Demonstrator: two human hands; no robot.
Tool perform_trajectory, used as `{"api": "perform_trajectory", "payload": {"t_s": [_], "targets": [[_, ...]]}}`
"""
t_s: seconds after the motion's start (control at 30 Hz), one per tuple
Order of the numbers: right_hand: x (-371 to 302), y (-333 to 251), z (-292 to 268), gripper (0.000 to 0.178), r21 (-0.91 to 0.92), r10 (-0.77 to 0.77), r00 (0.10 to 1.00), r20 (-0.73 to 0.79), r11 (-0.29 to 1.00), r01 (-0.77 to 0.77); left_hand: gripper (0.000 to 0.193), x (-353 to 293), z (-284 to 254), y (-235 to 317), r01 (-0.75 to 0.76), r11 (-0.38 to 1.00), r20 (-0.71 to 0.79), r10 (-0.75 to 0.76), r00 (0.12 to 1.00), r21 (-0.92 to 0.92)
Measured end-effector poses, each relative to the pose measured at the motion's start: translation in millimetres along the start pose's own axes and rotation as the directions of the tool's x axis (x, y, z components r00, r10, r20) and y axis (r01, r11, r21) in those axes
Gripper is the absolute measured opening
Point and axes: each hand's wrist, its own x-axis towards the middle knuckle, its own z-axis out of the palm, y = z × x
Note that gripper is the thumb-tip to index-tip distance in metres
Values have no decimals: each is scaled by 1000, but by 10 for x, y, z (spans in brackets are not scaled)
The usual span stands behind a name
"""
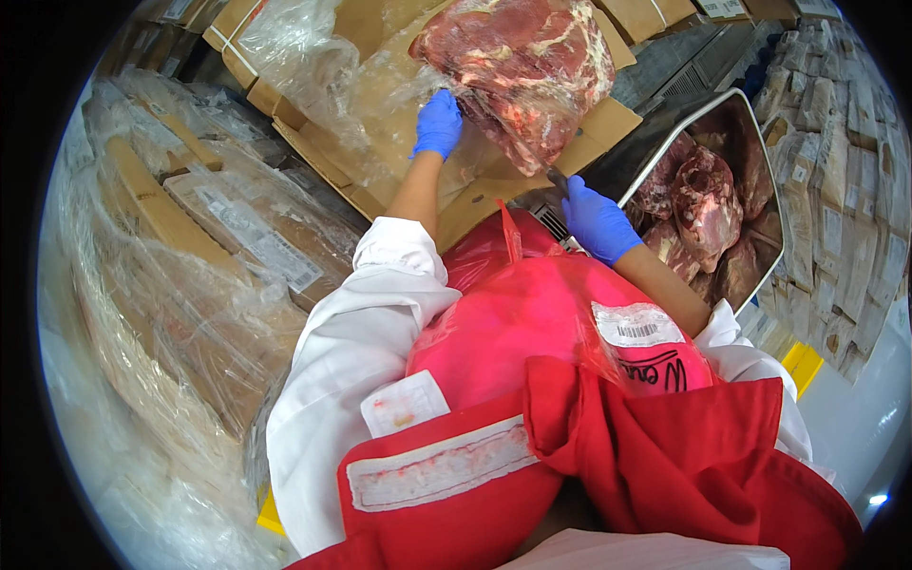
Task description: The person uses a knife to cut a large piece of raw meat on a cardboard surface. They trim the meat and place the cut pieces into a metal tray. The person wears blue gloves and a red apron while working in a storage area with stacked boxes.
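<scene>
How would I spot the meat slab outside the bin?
At top centre is an opened cardboard box. The broad, marbled red slab lies over it, just right of the left hand. Unlike the meat chunks in the metal-rimmed bin, it lies alone.

Blue gloves (598, 223), white sleeves (356, 309) with gathered cuffs (407, 247), red garment (665, 432) with pale strip (442, 467), glossy pink plastic covering (499, 328).

Meat (532, 76) cropped at top edge

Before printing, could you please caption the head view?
Blue-gloved left hand at raw meat, right hand holding a dark tool.
</scene>
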Motion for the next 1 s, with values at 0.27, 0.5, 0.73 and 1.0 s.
{"api": "perform_trajectory", "payload": {"t_s": [0.27, 0.5, 0.73, 1.0], "targets": [[-344, -267, -477, 64, -184, 0, 1000, 18, 983, 3, 19, 49, -16, 73, 47, 998, 61, -49, 997, 32], [-153, -682, -1203, 65, -428, -86, 987, 135, 894, 136, 18, 99, 14, -10, 13, 997, 107, -22, 994, 81], [-50, -191, -651, 70, -493, -138, 990, 33, 859, 136, 21, 16, -16, 27, 49, 997, 109, -55, 992, 60], [-51, -384, -767, 69, -315, -122, 993, 1, 942, 116, 27, 55, 29, -131, -9, 1000, 79, 11, 997, -21]]}}
